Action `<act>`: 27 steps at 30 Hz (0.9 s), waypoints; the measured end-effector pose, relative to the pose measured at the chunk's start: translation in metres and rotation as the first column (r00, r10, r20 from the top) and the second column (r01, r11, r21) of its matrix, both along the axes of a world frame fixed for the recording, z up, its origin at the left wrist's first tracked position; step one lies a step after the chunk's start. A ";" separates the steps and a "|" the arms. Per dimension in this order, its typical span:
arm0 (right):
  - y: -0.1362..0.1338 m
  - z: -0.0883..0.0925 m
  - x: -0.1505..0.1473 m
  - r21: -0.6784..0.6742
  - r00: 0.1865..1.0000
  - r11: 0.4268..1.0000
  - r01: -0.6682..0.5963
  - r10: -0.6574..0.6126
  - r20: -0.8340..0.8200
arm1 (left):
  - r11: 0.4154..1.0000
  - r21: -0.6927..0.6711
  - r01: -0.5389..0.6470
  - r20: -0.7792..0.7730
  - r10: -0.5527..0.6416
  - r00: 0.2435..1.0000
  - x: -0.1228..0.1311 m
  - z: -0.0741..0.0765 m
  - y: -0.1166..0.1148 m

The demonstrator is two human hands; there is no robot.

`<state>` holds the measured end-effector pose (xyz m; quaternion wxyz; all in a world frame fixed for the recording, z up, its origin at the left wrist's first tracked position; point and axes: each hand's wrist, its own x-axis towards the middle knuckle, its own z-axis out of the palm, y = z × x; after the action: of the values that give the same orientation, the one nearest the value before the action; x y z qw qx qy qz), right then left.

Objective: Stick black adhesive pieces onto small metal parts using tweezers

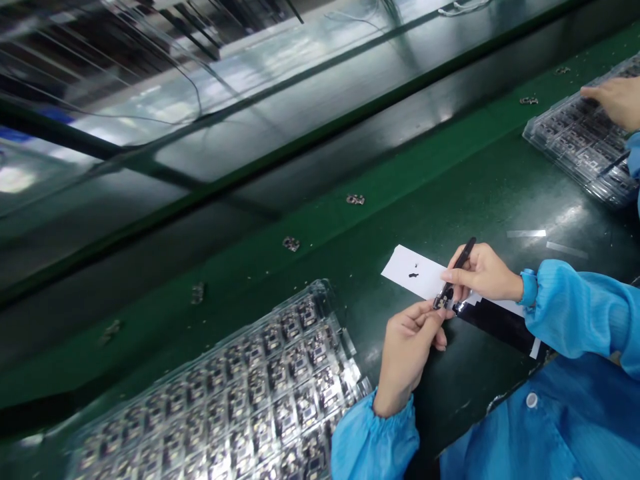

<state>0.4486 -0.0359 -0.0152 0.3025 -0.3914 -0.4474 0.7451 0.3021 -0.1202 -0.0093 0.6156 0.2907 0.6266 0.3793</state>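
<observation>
My left hand pinches a small circuit board between thumb and fingertips. In my right hand is a pair of slim black tweezers, held like a pen, its tip down at the board. Whether the tweezers grip anything is too small to tell. Under and behind the hands lies a white sheet with small black pieces on it. A black sheet with a stepped edge lies below my right wrist.
A clear plastic tray full of small boards lies left of my hands. Several loose boards sit along the green bench. At the upper right, another person's hand is over a second tray. Clear strips lie nearby.
</observation>
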 end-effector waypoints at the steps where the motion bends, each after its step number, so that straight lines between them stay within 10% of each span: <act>1: 0.000 0.000 0.000 0.002 1.000 1.000 0.002 -0.002 0.004 | 1.000 0.003 0.000 0.000 0.000 1.000 0.000 0.000 0.000; 8: -0.006 0.002 0.000 0.065 1.000 0.998 0.008 -0.009 0.008 | 0.999 0.031 0.014 -0.054 -0.012 0.998 -0.001 -0.003 -0.003; 15: -0.005 0.011 0.010 0.454 0.979 0.883 0.119 -0.181 0.096 | 1.000 0.011 -0.023 -0.101 0.024 0.995 0.001 -0.009 -0.005; 20: 0.014 0.000 0.024 0.363 0.924 0.880 0.306 -0.366 0.109 | 1.000 0.010 0.020 -0.130 -0.019 0.991 -0.002 0.025 -0.025; 27: 0.015 -0.019 0.027 0.362 0.917 0.904 0.229 -0.325 0.232 | 0.878 0.229 -0.420 -0.386 0.478 0.789 -0.124 0.055 -0.007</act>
<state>0.4754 -0.0205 -0.0337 0.3991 -0.4996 -0.5429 0.5444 0.1784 -0.1276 0.0461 0.3329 0.2495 0.7715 0.4814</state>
